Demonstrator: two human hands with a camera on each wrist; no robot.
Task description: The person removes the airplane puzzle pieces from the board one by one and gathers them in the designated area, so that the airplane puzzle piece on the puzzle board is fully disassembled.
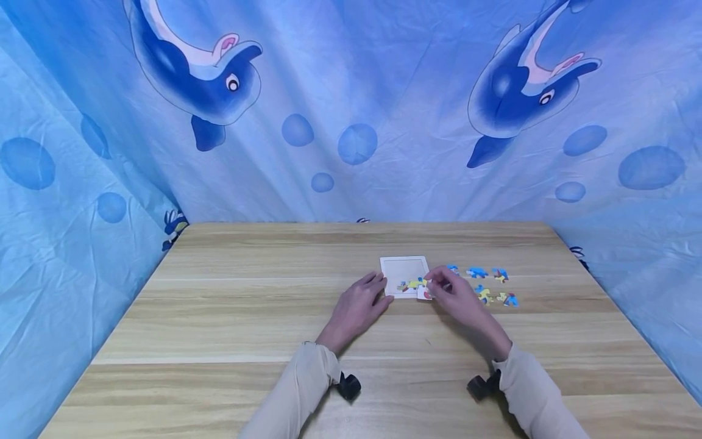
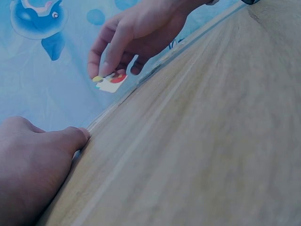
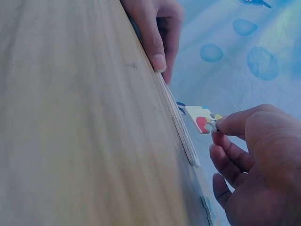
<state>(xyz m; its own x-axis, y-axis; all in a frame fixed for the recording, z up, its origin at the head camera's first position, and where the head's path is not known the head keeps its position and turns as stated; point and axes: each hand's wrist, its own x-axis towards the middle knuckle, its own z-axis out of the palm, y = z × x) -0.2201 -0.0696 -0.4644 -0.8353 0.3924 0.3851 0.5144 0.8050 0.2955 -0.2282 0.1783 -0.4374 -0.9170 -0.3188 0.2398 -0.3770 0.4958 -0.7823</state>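
A white-rimmed puzzle tray [image 1: 382,268] lies flat on the table. My left hand [image 1: 355,310] rests at its left side, thumb at the near left corner and fingers along the left edge. Between thumb and fingertips, my right hand [image 1: 460,300] pinches a puzzle piece [image 3: 196,120], white with a red patch and a bit of yellow. In the left wrist view this puzzle piece [image 2: 113,84] hangs tilted above the table edge line. From the head it overlaps the tray's near right corner. Some joined yellow and blue pieces [image 1: 408,285] lie inside the tray.
Right of the tray, several loose puzzle pieces [image 1: 477,272] in blue and yellow lie in two rough rows, partly behind my right hand. The wooden table [image 1: 247,292] reaches back to a blue curtain [image 1: 351,73] printed with dolphins. Each wrist carries a black camera [image 1: 348,387].
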